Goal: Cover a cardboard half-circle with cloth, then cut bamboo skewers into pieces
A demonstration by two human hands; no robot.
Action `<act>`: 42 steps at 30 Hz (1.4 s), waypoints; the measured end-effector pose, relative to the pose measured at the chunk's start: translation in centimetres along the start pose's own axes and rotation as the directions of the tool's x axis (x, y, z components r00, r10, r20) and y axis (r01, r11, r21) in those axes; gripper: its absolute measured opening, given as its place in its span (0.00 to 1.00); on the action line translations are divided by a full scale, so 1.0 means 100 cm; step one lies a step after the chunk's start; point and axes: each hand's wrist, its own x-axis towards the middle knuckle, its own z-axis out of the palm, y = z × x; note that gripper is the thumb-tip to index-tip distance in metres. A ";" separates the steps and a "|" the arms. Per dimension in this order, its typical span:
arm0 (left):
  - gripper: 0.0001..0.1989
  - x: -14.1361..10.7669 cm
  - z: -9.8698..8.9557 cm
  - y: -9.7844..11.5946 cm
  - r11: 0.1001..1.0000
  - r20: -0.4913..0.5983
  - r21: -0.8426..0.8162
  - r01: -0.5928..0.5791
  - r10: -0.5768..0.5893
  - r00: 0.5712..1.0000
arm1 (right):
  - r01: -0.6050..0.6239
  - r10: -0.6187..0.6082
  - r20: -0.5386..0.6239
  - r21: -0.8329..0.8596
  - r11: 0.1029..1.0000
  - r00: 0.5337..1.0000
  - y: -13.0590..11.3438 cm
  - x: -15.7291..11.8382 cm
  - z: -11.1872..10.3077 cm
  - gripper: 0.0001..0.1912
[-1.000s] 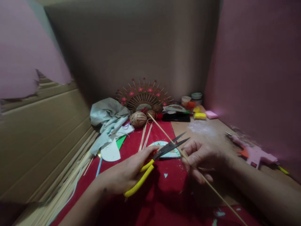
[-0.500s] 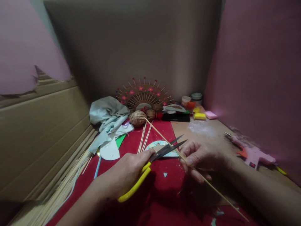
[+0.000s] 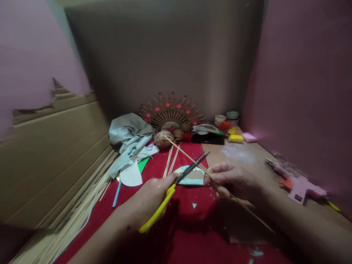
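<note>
One left hand (image 3: 154,192) and one right hand (image 3: 233,179) show. There is one pair of scissors (image 3: 157,218), one held stick (image 3: 184,155), one glue gun (image 3: 306,187), one white cup (image 3: 220,120), one lidded jar (image 3: 232,117), one pink block (image 3: 249,137), one fan (image 3: 173,106) and at least two twine balls (image 3: 162,140). The bundled sticks (image 3: 72,219) are too many to count.

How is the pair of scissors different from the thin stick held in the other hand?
The scissors have yellow handles and dark blades; the stick is pale all along.
The scissors are in the left hand, the stick in the right hand.
The scissors slant up to the picture's right, while the stick slants up to its left.
The stick is longer and thinner than the scissors.
Both are held, and they cross in view.
</note>
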 end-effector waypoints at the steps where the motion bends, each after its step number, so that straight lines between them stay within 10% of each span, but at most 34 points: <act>1: 0.21 0.000 0.000 -0.001 1.000 -0.003 0.007 0.017 -0.017 1.000 | 0.015 -0.015 -0.040 -0.013 1.000 0.999 -0.001 0.000 0.004 0.11; 10: 0.19 0.001 0.005 -0.006 1.000 -0.062 -0.015 0.013 -0.014 0.998 | 0.108 -0.122 -0.250 -0.069 0.992 0.960 -0.004 0.002 0.023 0.10; 27: 0.24 0.002 0.000 0.008 0.958 -0.051 -0.281 -0.062 0.050 0.997 | 0.005 -0.019 0.066 0.209 0.978 0.998 0.008 0.002 0.008 0.09; 37: 0.25 0.002 0.005 -0.001 0.976 -0.103 0.071 -0.204 0.211 0.972 | -0.038 0.010 0.131 0.221 0.975 0.991 0.008 0.001 0.008 0.08; 42: 0.25 -0.001 0.005 -0.005 0.984 -0.052 0.159 -0.075 0.085 0.995 | -0.015 -0.020 0.145 0.231 0.973 0.989 0.010 0.004 0.005 0.06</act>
